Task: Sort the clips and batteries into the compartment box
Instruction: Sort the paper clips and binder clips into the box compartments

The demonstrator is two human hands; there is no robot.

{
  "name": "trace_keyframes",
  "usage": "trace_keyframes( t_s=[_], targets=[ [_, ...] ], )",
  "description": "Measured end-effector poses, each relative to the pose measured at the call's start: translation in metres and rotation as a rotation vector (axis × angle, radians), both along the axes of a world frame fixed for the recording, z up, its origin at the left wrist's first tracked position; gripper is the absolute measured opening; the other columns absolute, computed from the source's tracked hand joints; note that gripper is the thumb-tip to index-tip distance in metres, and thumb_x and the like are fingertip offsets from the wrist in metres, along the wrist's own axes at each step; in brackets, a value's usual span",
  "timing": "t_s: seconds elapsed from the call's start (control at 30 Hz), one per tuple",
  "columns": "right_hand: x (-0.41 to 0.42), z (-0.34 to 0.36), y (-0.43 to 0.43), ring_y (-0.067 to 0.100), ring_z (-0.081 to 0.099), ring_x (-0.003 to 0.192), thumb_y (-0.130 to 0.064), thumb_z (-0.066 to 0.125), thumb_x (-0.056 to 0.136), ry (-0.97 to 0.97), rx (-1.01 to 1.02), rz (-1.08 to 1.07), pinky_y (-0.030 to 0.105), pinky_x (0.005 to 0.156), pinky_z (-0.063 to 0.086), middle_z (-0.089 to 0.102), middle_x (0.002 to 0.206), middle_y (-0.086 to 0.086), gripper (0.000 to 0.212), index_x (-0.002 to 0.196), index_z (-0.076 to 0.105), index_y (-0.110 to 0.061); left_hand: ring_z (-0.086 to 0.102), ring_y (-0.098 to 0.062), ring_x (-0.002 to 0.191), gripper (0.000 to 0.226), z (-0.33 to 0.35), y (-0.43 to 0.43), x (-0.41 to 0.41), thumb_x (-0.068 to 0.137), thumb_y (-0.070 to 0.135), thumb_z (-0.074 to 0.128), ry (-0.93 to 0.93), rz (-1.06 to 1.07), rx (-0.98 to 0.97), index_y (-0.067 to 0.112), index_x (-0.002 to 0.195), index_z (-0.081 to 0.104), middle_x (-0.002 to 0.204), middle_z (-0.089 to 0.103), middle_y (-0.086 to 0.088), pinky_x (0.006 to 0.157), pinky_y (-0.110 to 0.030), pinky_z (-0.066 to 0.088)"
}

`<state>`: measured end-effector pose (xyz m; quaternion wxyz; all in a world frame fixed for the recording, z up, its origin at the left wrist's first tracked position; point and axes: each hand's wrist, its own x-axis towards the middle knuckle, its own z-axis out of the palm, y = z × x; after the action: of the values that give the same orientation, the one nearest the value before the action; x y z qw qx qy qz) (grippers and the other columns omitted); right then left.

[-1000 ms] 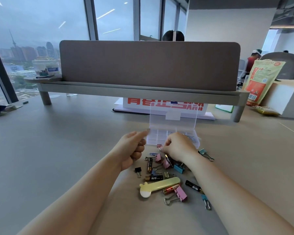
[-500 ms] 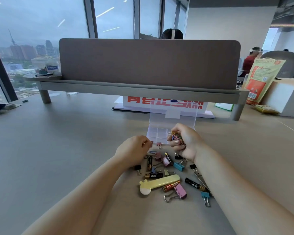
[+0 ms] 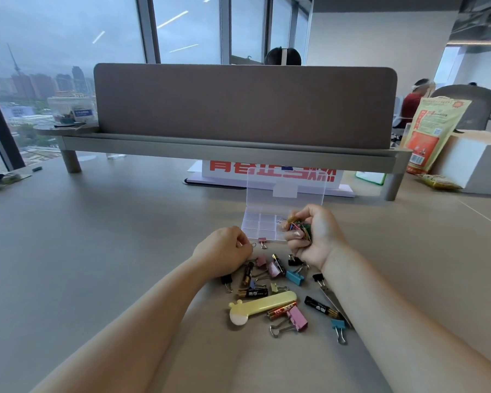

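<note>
A clear compartment box [image 3: 260,226] stands open on the desk, its lid [image 3: 285,190] upright. My right hand [image 3: 313,236] is turned palm-up beside the box's right end and grips a bunch of small coloured paper clips [image 3: 299,227]. My left hand [image 3: 224,252] is curled at the box's near left corner, and its fingertips seem to pinch a small wire clip; a pink binder clip [image 3: 262,241] lies just to its right. Below the hands lies a pile of binder clips [image 3: 296,321] and batteries [image 3: 321,307].
A yellow bear-shaped case [image 3: 262,306] lies among the pile. A desk divider on a raised shelf [image 3: 238,150] runs across behind the box, with a red-lettered sign [image 3: 272,173] under it. A snack bag [image 3: 431,134] and white box [image 3: 474,163] stand far right.
My right hand lifted off the pile with a bunch of paper clips and turned palm-up next to the box. My left hand dropped from the box's corner and curled its fingers.
</note>
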<state>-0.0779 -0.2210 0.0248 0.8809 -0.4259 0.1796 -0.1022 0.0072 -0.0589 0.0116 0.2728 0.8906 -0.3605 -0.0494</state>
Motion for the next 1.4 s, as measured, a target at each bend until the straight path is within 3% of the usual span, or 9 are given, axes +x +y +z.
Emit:
trace_keyframes(
  t_s=[0.07,0.23,0.33,0.47,0.57,0.77,0.97,1.17,1.4],
  targets=[
    [-0.003,0.002,-0.004,0.008,0.033,0.034,-0.013,0.042,0.072,-0.025,0.035,-0.007,0.012,0.027,0.021,0.044,0.062,0.007,0.008,0.064,0.041,-0.013,0.045,-0.016,0.060,0.020,0.005,-0.001,-0.003,0.091,0.025,0.048,0.228,0.011,-0.161,0.011,0.078,0.053,0.070,0.052,-0.002,0.053,-0.025,0.037],
    [-0.009,0.010,-0.012,0.002,0.031,0.032,-0.022,0.057,0.089,0.015,-0.062,-0.052,0.011,0.027,0.019,0.045,0.055,-0.001,0.028,0.065,0.044,-0.017,0.019,-0.007,0.039,0.016,0.019,-0.003,-0.005,0.084,0.017,0.039,1.137,0.024,-0.649,0.018,0.069,0.032,0.055,0.034,0.002,0.032,-0.013,0.014],
    [-0.007,0.014,-0.023,0.005,0.027,0.035,-0.031,0.059,0.091,0.093,-0.320,-0.155,0.015,0.029,0.018,0.040,0.053,-0.004,0.032,0.066,0.043,-0.017,0.022,-0.007,0.036,0.013,0.030,-0.012,0.000,0.081,0.017,0.037,1.334,-0.003,-0.767,0.017,0.068,0.036,0.053,0.035,0.001,0.033,-0.012,0.012],
    [0.000,0.021,-0.039,0.012,0.029,0.046,-0.045,0.048,0.094,0.150,-0.855,-0.225,0.023,0.042,0.026,0.036,0.055,-0.002,0.040,0.067,0.045,-0.016,0.022,-0.006,0.036,0.028,0.044,-0.041,0.006,0.092,0.022,0.043,1.265,0.004,-0.725,0.018,0.065,0.039,0.051,0.038,0.003,0.030,-0.012,0.014],
    [0.011,0.021,-0.052,0.014,0.038,0.052,-0.045,0.043,0.095,0.059,-1.345,-0.226,0.026,0.052,0.033,0.042,0.058,-0.001,0.042,0.070,0.048,-0.012,0.024,-0.007,0.041,0.030,0.048,-0.069,0.015,0.098,0.029,0.042,0.982,0.014,-0.645,0.017,0.071,0.043,0.055,0.040,0.003,0.035,-0.016,0.019],
    [0.044,0.010,-0.074,0.013,0.051,0.067,-0.046,0.049,0.092,0.112,-1.898,0.140,0.023,0.057,0.035,0.054,0.075,-0.006,0.029,0.078,0.050,-0.021,0.029,-0.011,0.049,0.039,0.033,-0.111,0.051,0.100,0.037,0.035,0.535,-0.003,-0.601,0.013,0.071,0.042,0.058,0.038,0.000,0.047,-0.024,0.026],
    [0.058,-0.004,-0.082,0.013,0.047,0.074,-0.037,0.057,0.091,-0.008,-1.953,0.218,0.012,0.059,0.028,0.050,0.086,-0.009,0.017,0.086,0.053,-0.021,0.031,-0.010,0.048,0.040,0.011,-0.120,0.063,0.099,0.039,0.036,0.509,0.002,-0.541,0.013,0.070,0.044,0.056,0.038,-0.001,0.045,-0.021,0.030],
    [0.059,-0.011,-0.087,0.006,0.050,0.079,-0.028,0.061,0.090,-0.035,-1.791,0.223,0.011,0.068,0.036,0.049,0.089,-0.009,0.009,0.090,0.059,-0.019,0.030,-0.011,0.048,0.040,0.010,-0.122,0.067,0.099,0.040,0.037,0.522,0.010,-0.554,0.012,0.070,0.043,0.056,0.037,-0.001,0.044,-0.021,0.028],
    [0.054,-0.010,-0.088,0.010,0.051,0.081,-0.033,0.062,0.088,-0.078,-1.825,0.200,0.020,0.071,0.042,0.050,0.090,-0.006,0.014,0.090,0.059,-0.019,0.033,-0.012,0.049,0.039,0.005,-0.125,0.066,0.098,0.039,0.039,0.438,0.051,-0.597,0.011,0.071,0.044,0.056,0.040,-0.001,0.048,-0.026,0.030]
  ],
)
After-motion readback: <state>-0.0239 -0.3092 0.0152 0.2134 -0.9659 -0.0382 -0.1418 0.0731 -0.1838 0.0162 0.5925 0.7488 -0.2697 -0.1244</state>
